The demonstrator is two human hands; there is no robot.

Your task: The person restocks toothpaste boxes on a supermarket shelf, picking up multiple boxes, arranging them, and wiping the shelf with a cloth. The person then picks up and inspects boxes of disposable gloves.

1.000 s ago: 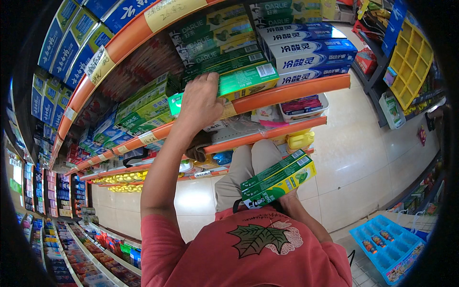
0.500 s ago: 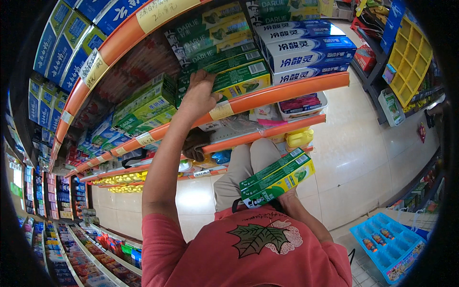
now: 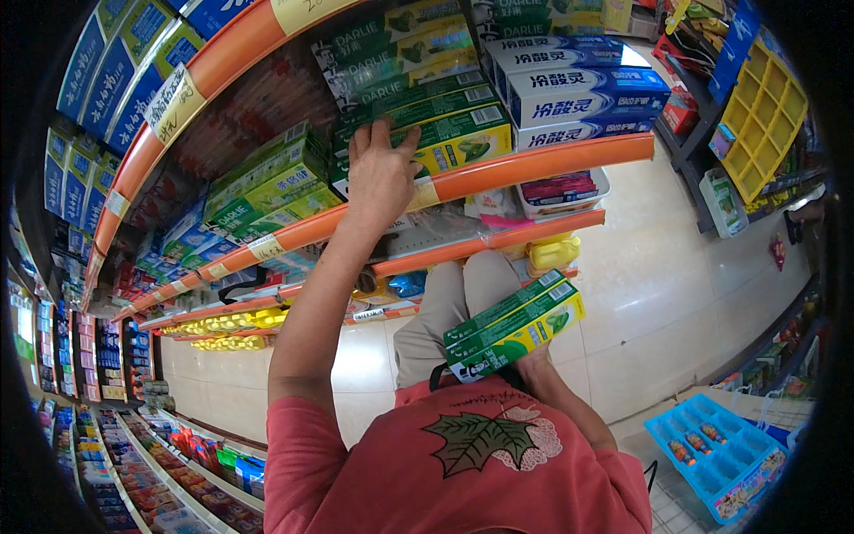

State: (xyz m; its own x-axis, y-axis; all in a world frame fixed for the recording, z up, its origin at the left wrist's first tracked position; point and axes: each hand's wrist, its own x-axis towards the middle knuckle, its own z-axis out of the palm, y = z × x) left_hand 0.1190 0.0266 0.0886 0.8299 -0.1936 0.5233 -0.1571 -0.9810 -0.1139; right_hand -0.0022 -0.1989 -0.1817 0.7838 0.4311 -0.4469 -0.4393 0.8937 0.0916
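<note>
**Hand on the shelf stack, boxes held low**

Fingers (image 3: pixel 391 142) of the left hand (image 3: pixel 381 178) lie spread on the green toothpaste boxes (image 3: pixel 445 133) stacked on the orange-edged shelf (image 3: pixel 551 160). The right hand, mostly hidden, clamps more green-and-yellow cartons (image 3: pixel 514 327) by the lap. These look light, stiff and slick; their long sides seem the best place to grip.

Your one head-worn fisheye view looks steeply down from close above your red shirt (image 3: pixel 463 472); ahead it faces the orange-edged shelves (image 3: pixel 534 160) at arm's reach.
</note>
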